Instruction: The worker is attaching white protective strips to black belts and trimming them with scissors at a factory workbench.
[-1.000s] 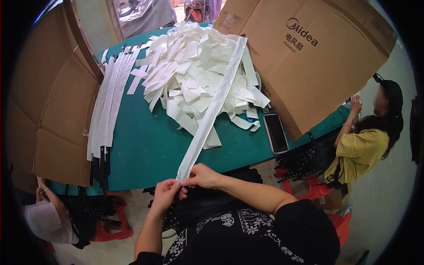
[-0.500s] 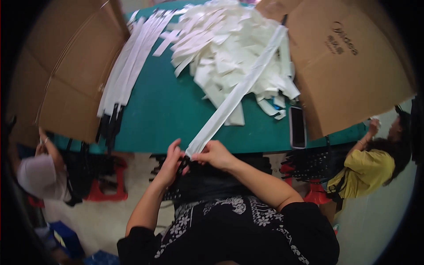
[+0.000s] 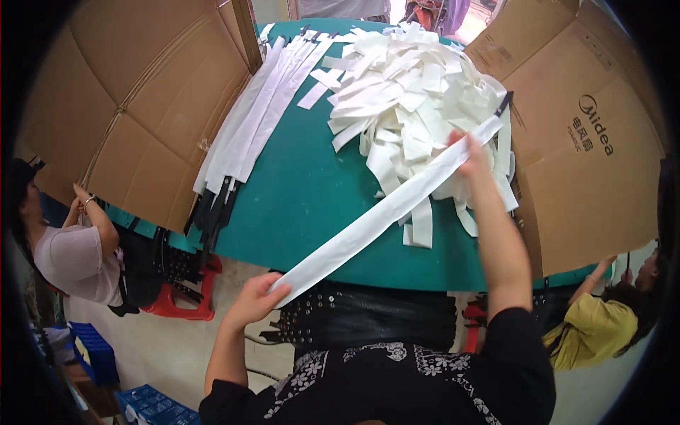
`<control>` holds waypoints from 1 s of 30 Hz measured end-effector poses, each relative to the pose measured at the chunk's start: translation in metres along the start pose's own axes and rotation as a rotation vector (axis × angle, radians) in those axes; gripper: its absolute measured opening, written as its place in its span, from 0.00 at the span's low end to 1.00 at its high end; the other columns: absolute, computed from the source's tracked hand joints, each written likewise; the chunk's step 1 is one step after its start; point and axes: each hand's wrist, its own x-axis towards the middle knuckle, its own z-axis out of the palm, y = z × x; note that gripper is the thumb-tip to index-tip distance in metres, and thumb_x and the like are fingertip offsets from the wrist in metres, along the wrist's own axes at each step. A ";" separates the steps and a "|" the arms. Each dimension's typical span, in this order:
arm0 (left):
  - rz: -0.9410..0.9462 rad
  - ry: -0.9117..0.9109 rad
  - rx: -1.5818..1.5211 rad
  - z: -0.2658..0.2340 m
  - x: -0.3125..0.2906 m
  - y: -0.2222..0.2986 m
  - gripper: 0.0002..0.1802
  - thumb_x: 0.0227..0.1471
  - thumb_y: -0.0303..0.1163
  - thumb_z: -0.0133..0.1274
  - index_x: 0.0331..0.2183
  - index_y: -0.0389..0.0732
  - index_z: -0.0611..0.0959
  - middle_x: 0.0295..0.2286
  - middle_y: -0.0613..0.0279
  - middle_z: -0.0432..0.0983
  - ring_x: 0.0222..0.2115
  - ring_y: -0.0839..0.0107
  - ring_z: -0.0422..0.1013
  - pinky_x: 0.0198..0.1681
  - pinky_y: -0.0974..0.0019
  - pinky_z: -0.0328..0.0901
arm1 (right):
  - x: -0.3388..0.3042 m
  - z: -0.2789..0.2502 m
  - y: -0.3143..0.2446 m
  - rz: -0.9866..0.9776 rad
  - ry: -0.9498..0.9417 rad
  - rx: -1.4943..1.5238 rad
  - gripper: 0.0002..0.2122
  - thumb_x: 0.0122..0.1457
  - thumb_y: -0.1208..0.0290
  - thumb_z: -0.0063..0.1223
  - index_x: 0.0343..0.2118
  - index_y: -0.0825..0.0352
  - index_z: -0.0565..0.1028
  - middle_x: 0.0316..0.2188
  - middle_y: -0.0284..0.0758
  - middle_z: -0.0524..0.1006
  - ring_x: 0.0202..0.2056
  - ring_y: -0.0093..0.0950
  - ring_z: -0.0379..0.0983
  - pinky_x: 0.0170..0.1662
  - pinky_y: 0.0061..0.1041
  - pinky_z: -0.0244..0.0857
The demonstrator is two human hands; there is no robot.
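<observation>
A long white fabric sleeve (image 3: 382, 216) stretches slantwise between my hands, with the black tip of a belt (image 3: 504, 105) sticking out of its far right end. At the near left end, my left hand (image 3: 258, 300) is closed on the sleeve, thumb on top. My right hand (image 3: 469, 154), slightly blurred, is closed around it close to the black tip. Beneath that hand is a large heap of loose white sleeves (image 3: 418, 99). Black belts with metal eyelets (image 3: 375, 315) lie across my lap below the table edge.
On the green table (image 3: 283, 205), several white-sleeved belts (image 3: 251, 124) lie side by side at left. Open cardboard boxes stand left (image 3: 156, 92) and right (image 3: 567, 142). One person (image 3: 74, 258) sits at far left, another in yellow (image 3: 595, 322) at right. Blue crates (image 3: 95, 354) are lower left.
My right hand has moved away from my left, up along the sleeve to its far end. The left hand has shifted slightly left and down. The whole view has shifted.
</observation>
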 end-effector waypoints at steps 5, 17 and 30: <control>0.042 0.339 0.077 -0.045 0.010 -0.014 0.10 0.50 0.34 0.49 0.27 0.36 0.76 0.16 0.73 0.66 0.15 0.86 0.60 0.18 0.80 0.56 | 0.140 0.155 -0.075 -0.574 -0.219 -0.656 0.09 0.53 0.78 0.36 0.37 0.72 0.63 0.24 0.41 0.69 0.25 0.33 0.69 0.27 0.33 0.67; -0.055 0.668 0.341 -0.176 0.145 -0.022 0.15 0.51 0.41 0.46 0.30 0.37 0.75 0.13 0.69 0.67 0.12 0.82 0.62 0.14 0.76 0.56 | 0.061 0.279 0.081 -0.178 -0.953 -1.322 0.27 0.51 0.58 0.50 0.49 0.72 0.61 0.48 0.41 0.63 0.42 0.33 0.66 0.40 0.30 0.65; 0.578 0.078 0.479 0.092 0.138 0.041 0.13 0.40 0.33 0.56 0.31 0.39 0.77 0.28 0.56 0.71 0.30 0.61 0.67 0.33 0.65 0.63 | -0.157 -0.081 0.037 -0.264 -0.552 -1.913 0.17 0.44 0.57 0.57 0.25 0.69 0.74 0.23 0.39 0.72 0.26 0.32 0.70 0.30 0.27 0.64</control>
